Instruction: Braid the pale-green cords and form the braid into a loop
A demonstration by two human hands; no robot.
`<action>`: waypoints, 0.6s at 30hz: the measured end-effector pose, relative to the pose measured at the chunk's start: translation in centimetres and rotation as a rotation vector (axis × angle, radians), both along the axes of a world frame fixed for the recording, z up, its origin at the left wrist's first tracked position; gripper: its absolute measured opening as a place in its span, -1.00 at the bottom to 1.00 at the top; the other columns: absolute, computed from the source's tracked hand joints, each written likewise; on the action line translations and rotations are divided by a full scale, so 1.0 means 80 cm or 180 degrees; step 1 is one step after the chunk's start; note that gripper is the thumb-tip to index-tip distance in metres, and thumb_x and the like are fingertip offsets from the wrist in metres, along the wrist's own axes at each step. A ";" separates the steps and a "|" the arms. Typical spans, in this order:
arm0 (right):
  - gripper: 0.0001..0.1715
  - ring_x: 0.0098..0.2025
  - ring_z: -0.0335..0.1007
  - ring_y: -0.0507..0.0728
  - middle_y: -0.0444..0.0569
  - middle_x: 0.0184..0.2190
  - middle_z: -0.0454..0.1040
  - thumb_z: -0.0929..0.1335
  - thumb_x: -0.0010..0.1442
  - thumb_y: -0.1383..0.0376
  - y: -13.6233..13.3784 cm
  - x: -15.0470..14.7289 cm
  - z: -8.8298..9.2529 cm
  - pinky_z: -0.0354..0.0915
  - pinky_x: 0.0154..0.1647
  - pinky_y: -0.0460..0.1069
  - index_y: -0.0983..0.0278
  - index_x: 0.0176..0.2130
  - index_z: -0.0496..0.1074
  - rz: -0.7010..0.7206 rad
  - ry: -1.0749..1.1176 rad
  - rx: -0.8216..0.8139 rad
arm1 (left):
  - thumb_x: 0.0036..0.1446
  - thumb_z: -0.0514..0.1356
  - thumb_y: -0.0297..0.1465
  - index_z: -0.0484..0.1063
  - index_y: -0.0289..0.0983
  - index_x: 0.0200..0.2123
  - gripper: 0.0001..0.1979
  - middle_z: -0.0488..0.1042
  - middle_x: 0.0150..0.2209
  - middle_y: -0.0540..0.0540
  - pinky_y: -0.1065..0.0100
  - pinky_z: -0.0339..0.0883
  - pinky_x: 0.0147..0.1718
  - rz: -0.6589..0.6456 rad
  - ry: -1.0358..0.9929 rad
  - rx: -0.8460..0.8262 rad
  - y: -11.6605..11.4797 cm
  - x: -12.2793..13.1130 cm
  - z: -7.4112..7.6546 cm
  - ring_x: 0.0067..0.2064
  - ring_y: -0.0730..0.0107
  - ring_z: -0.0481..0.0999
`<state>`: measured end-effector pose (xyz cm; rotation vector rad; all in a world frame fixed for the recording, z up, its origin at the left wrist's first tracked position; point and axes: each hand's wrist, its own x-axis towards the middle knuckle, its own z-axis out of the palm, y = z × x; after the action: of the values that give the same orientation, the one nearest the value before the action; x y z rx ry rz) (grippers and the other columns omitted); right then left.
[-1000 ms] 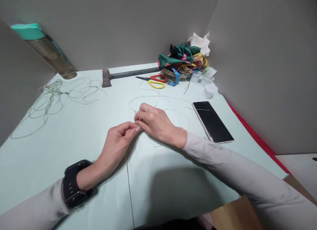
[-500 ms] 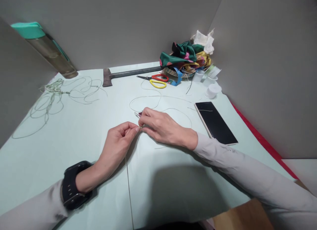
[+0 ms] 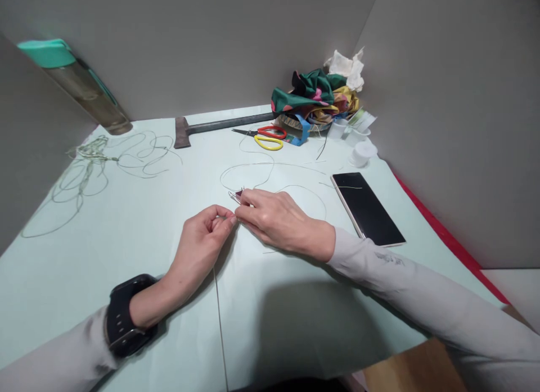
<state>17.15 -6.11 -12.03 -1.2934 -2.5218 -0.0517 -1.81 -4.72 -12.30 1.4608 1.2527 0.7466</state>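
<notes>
My left hand (image 3: 202, 243) rests on the pale green table cover (image 3: 139, 229) with thumb and forefinger pinched together on a thin thread (image 3: 253, 167). Fingertip to fingertip with it, my right hand (image 3: 274, 217) has its fingers closed on a small metal piece with a dark red part (image 3: 236, 194) that sticks out to the left. The thread loops away behind my hands across the table. A black watch (image 3: 124, 316) sits on my left wrist.
A tangle of green cord (image 3: 84, 167) lies at the far left by a bottle with a teal lid (image 3: 71, 80). A hammer (image 3: 211, 126), red and yellow scissors (image 3: 265, 138), a fabric heap (image 3: 316, 99), small white cups (image 3: 358, 147) and a phone (image 3: 367, 207) lie behind and right.
My right hand has slid slightly left and down, and the small metal piece now shows beyond its fingertips. My left hand has barely moved.
</notes>
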 end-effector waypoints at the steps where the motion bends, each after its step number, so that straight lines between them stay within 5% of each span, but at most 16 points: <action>1: -0.75 -0.19 0.34 0.09 0.02 -0.13 0.50 0.23 0.47 0.39 -0.002 0.001 -0.005 -0.08 -0.47 0.02 0.29 -0.14 0.49 0.0023 0.0022 0.0271 | 0.12 0.29 -0.14 0.46 -0.26 -0.39 -0.71 0.07 -0.65 0.16 0.42 -0.13 -0.61 -0.0011 -0.0026 -0.0018 0.000 0.000 0.000 -0.58 0.55 -0.01; 9: -0.72 -0.22 0.41 0.06 -0.01 -0.11 0.60 0.22 0.51 0.42 -0.006 0.004 -0.030 0.19 -0.39 0.00 0.31 -0.09 0.52 0.0242 0.0087 0.1793 | 0.09 0.31 -0.07 0.47 -0.28 -0.39 -0.64 0.04 -0.65 0.17 0.41 -0.15 -0.61 -0.0103 -0.0257 -0.0166 -0.001 -0.002 0.000 -0.58 0.55 -0.04; 14: -0.78 -0.19 0.47 0.05 0.02 -0.08 0.60 0.24 0.49 0.42 -0.008 -0.001 -0.034 0.27 -0.35 -0.03 0.32 -0.05 0.48 0.0260 0.0336 0.1816 | 0.07 0.32 -0.09 0.48 -0.28 -0.39 -0.65 0.04 -0.65 0.17 0.39 -0.16 -0.60 -0.0117 -0.0299 -0.0197 -0.001 0.000 0.001 -0.58 0.55 -0.03; 18: -0.77 -0.22 0.45 0.05 0.06 -0.04 0.55 0.22 0.43 0.46 -0.020 -0.007 -0.030 0.18 -0.46 -0.03 0.30 -0.07 0.43 0.0083 0.0693 0.1149 | 0.06 0.33 -0.10 0.48 -0.28 -0.42 -0.66 0.04 -0.64 0.16 0.38 -0.18 -0.60 -0.0139 -0.0276 -0.0198 -0.003 0.000 0.004 -0.57 0.54 -0.04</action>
<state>16.60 -7.73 -14.44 -1.0594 -2.2169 -0.3263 -1.77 -4.93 -11.99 1.3868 1.1648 0.7279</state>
